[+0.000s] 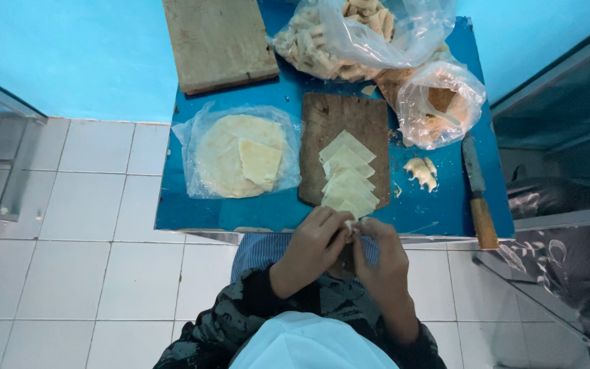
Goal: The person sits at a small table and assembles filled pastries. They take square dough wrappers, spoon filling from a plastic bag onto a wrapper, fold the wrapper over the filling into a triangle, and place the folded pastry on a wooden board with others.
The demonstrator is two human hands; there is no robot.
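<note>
Over at the left of the blue table [172, 205], a round stack of dough sheets [230, 164] lies on clear plastic with one cut square on top, and a bare wooden board [218, 41] sits above it. At centre a darker board [343, 119] carries a row of cut dough squares [348, 178], and just below, the left hand [312, 249] and right hand [384, 256] meet, fingertips pinched narrow on a small dough piece [349, 224]. To the right lie two clear bags, a few folded pieces [421, 172] and a wooden-handled knife [479, 191].
</note>
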